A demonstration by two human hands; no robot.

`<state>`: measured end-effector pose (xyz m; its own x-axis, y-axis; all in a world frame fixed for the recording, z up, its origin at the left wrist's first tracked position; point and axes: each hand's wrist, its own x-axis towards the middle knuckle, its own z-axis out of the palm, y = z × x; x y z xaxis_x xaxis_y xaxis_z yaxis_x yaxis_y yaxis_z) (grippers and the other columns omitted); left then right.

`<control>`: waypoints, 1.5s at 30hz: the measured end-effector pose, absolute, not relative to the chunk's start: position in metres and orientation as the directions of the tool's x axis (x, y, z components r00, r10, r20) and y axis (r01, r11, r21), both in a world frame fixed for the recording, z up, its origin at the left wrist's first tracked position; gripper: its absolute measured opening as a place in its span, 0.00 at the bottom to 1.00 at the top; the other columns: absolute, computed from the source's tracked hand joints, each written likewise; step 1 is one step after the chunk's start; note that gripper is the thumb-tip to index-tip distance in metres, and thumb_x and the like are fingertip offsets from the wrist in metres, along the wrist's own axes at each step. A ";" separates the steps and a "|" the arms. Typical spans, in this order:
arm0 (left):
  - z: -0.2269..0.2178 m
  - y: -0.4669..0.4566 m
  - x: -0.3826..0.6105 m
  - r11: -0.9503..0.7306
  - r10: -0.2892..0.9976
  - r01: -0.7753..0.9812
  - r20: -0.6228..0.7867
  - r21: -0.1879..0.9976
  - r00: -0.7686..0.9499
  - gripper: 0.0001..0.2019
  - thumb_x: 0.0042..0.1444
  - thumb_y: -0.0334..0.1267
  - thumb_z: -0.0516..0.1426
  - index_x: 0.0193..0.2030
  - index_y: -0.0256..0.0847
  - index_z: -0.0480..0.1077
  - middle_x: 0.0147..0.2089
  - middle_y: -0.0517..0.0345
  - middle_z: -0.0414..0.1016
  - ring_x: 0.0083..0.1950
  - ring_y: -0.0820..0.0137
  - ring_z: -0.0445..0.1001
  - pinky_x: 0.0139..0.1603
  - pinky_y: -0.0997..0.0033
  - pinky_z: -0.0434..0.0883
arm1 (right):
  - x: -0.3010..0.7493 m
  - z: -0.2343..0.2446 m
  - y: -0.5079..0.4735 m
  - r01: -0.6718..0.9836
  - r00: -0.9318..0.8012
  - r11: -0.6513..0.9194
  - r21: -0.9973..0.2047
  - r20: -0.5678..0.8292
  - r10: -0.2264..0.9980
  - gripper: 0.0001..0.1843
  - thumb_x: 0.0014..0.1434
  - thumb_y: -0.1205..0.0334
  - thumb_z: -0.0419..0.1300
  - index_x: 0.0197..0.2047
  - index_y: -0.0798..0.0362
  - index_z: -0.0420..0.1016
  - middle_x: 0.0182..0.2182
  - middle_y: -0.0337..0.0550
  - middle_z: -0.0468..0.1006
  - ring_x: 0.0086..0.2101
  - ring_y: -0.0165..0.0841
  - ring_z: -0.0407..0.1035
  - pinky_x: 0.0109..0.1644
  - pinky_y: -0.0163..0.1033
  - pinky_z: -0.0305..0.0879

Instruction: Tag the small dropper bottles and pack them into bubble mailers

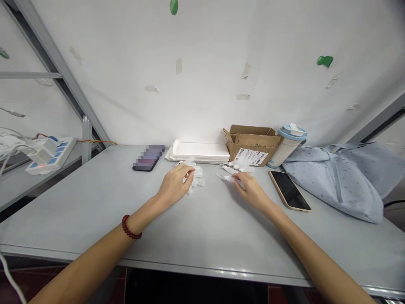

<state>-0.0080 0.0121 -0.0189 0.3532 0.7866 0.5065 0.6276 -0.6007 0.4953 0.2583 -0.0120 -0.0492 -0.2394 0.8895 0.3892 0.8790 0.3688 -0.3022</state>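
My left hand rests on the grey table, its fingers curled and pinching at a small heap of clear plastic pieces. A red bead bracelet sits on that wrist. My right hand lies a little to the right, its fingers closed on one small clear plastic piece. More of the clear pieces lie just beyond it, in front of a cardboard box.
A stack of white trays stands at the back centre, an open cardboard box and a lidded cup to its right. One phone lies left, another right, beside blue cloth. A power strip sits far left.
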 end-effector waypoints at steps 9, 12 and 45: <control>-0.019 0.000 -0.001 -0.630 0.774 0.537 0.393 0.561 0.496 0.16 0.58 0.40 0.50 0.51 0.41 0.66 0.44 0.52 0.72 0.41 0.67 0.70 0.34 0.72 0.66 | 0.237 -0.016 -0.038 0.617 -0.113 0.277 -0.736 0.266 0.957 0.16 0.62 0.52 0.46 0.40 0.53 0.68 0.27 0.41 0.75 0.30 0.31 0.67 0.27 0.33 0.58; -0.015 -0.006 0.002 -0.619 0.751 0.466 0.302 0.632 0.588 0.21 0.57 0.45 0.51 0.58 0.44 0.62 0.52 0.51 0.70 0.48 0.64 0.69 0.38 0.71 0.67 | 0.231 -0.015 -0.043 0.559 -0.141 0.280 -0.780 0.244 0.960 0.16 0.63 0.52 0.46 0.39 0.53 0.68 0.26 0.40 0.74 0.30 0.31 0.67 0.27 0.33 0.57; -0.009 -0.012 0.007 -0.361 0.856 0.397 0.131 0.844 0.500 0.08 0.53 0.39 0.52 0.31 0.38 0.69 0.32 0.58 0.72 0.34 0.70 0.69 0.31 0.75 0.65 | 0.225 -0.017 -0.046 0.502 -0.058 0.246 -0.829 0.251 0.966 0.19 0.62 0.48 0.46 0.33 0.53 0.68 0.22 0.38 0.71 0.26 0.30 0.63 0.31 0.34 0.58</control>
<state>0.0070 -0.0118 -0.0086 0.5000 0.8560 0.1311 0.3973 -0.3613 0.8436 0.2252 -0.0460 -0.0174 -0.0583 0.9662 0.2512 0.5016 0.2459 -0.8294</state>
